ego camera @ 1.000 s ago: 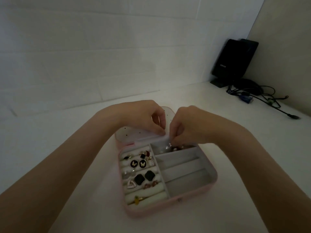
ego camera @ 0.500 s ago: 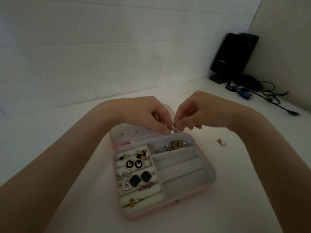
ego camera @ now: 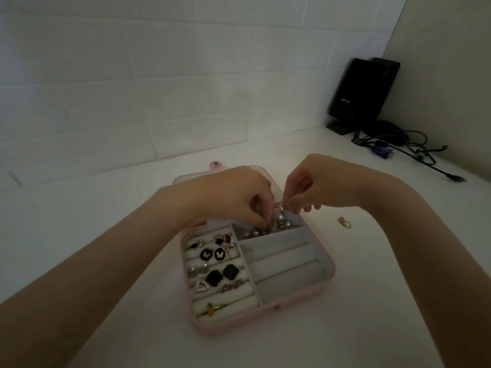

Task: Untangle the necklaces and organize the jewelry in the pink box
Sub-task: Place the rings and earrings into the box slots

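The pink box [ego camera: 300,294] lies open on the white table, its lid folded back behind my hands. Earrings and rings fill the padded rolls on its left side [ego camera: 218,264]. A tangle of small jewelry with pearls [ego camera: 276,225] sits in the far right compartment. My left hand [ego camera: 239,197] reaches down into that compartment and its fingertips pinch a piece in the tangle. My right hand [ego camera: 316,184] hovers just above it and pinches a thin piece with a pearl hanging from it [ego camera: 281,212]. The three nearer right compartments [ego camera: 284,266] hold nothing.
A small gold ring [ego camera: 345,223] lies on the table to the right of the box. A black speaker [ego camera: 361,91] stands in the far right corner with cables [ego camera: 414,152] trailing across the table. A white tiled wall runs behind.
My left hand has dropped from beside my right hand down into the far compartment. My right hand keeps its pinch on the pearl piece, now lower, just above the tangle.
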`<state>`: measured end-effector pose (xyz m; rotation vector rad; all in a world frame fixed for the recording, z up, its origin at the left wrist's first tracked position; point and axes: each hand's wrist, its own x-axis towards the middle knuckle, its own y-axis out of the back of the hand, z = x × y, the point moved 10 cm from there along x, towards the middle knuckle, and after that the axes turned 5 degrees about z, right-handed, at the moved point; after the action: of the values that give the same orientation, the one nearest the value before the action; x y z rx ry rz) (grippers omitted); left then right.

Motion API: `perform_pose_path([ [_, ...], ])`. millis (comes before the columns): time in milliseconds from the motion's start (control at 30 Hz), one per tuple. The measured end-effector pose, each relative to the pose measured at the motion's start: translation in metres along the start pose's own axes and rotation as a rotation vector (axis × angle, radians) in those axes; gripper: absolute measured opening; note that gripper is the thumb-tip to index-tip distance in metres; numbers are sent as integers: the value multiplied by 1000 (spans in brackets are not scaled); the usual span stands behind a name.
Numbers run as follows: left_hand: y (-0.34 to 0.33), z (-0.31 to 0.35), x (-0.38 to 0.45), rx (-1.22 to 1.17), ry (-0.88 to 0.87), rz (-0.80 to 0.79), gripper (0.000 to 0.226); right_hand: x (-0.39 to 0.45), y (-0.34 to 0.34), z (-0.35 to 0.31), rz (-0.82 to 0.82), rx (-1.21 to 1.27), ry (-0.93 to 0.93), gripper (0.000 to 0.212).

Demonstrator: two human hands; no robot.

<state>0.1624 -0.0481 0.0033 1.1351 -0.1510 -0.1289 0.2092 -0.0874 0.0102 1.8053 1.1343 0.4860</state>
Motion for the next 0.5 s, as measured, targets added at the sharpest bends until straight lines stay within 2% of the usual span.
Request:
perform_pose_path([
  [133, 24, -13, -7, -175, 68, 113, 5, -4, 5, 1, 13, -6, 1, 9],
  [300, 22, -21, -11, -254, 186, 72, 7, -6, 4, -2, 4, 2, 8, 9],
  [500, 16, -22, -10, -228, 209, 44, 9, -8, 4, -5, 48, 18, 11, 5],
])
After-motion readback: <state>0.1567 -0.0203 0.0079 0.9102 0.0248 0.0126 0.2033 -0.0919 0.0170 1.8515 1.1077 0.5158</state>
